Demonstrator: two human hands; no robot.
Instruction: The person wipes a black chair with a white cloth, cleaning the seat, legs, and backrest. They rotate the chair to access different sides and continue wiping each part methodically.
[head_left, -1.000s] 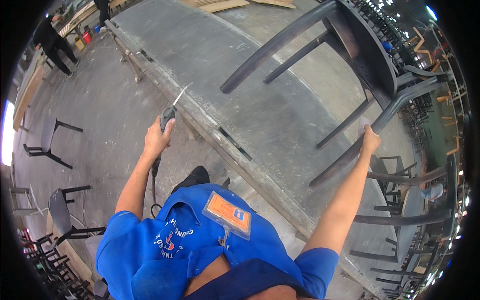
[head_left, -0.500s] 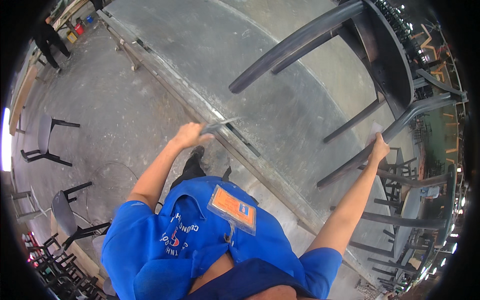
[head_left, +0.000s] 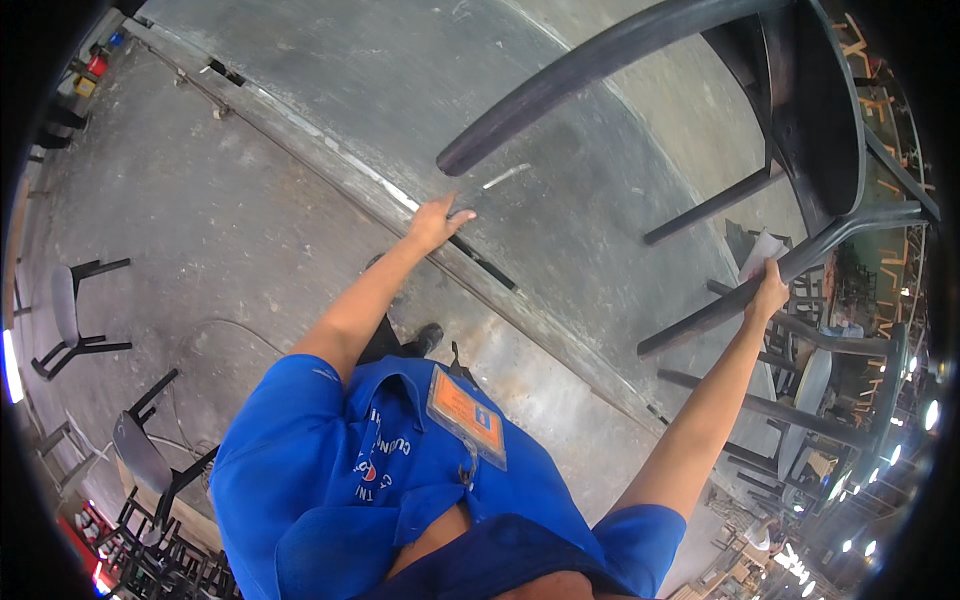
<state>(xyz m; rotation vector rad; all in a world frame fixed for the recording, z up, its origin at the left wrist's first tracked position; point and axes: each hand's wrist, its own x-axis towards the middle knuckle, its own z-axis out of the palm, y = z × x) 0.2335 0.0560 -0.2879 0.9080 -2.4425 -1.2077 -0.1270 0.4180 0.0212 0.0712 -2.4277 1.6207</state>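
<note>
A worker in a blue shirt steadies a dark chair (head_left: 800, 130) lying on its side on a grey workbench (head_left: 330, 90), the right hand (head_left: 768, 292) clamped on one chair leg (head_left: 790, 270) with a scrap of pale paper beside it. The left hand (head_left: 435, 220), raised over the floor a second ago, has swung across to the bench edge. It now rests there closed on a thin metal-tipped tool (head_left: 490, 185) pointing at the nearest leg, so work on the chair appears to be starting.
</note>
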